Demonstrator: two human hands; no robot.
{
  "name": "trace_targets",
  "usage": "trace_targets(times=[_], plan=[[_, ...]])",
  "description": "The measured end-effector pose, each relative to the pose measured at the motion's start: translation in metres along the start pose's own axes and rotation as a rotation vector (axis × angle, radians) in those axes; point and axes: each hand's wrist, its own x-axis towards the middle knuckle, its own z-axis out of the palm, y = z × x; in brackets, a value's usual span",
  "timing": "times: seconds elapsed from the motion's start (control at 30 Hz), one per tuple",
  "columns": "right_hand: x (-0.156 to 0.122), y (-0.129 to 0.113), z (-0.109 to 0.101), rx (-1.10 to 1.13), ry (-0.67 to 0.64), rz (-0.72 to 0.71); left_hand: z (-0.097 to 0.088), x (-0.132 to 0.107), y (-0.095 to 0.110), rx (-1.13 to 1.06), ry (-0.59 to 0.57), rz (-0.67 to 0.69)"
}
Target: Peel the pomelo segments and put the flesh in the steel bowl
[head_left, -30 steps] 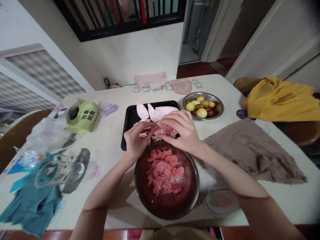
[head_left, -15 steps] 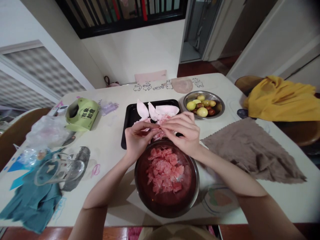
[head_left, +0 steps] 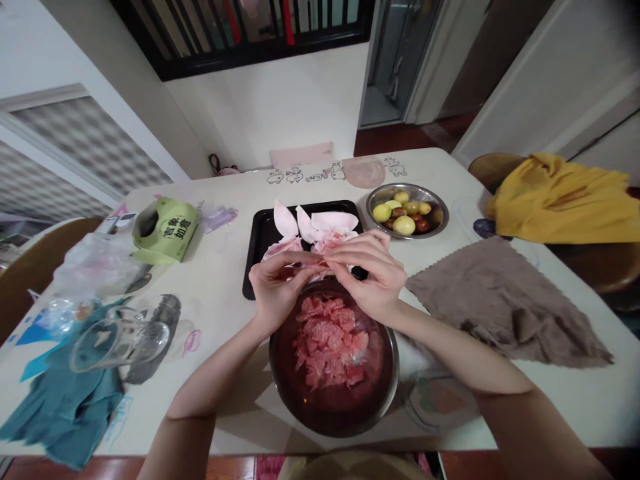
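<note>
My left hand [head_left: 277,287] and my right hand [head_left: 373,273] meet over the far rim of a metal bowl [head_left: 333,420]. Between their pinched fingertips is a pinkish-red pomelo segment [head_left: 316,263], partly covered by the fingers. Loose red pomelo pulp [head_left: 330,340] lies heaped inside the bowl. Just beyond my hands, a black tray [head_left: 261,233] carries pale curved pieces of pomelo peel [head_left: 335,221] and pink membrane scraps [head_left: 283,247]. My right fingers hide part of the tray.
A steel bowl of green and brown fruit [head_left: 404,225] stands at the back right, near a brown cloth [head_left: 500,300]. On the left are a glass pitcher [head_left: 115,340], a teal cloth [head_left: 75,407], a plastic bag [head_left: 95,263] and a green paper box [head_left: 173,230].
My hands have drawn slightly apart, the right one shifting a little to the right. More of the segment shows between the fingertips. The bowls and tray stay put.
</note>
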Motion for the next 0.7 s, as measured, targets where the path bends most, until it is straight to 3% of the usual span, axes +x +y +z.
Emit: trace_targets(times=[0.1,0.23,0.33,0.7], plan=[[0.0,0.004,-0.003,-0.099,-0.032,-0.1,-0.002,0.001,-0.001,0.061,0.022,0.075],[0.0,0.006,-0.011,-0.389,-0.049,-0.339,-0.004,0.002,0.0,0.219,0.0,0.362],[0.0,0.002,-0.013,-0.442,-0.044,-0.411,-0.004,0.003,0.002,0.283,-0.048,0.529],[0.002,-0.01,-0.009,-0.163,0.027,-0.193,0.001,-0.003,0.001,0.067,-0.039,0.388]])
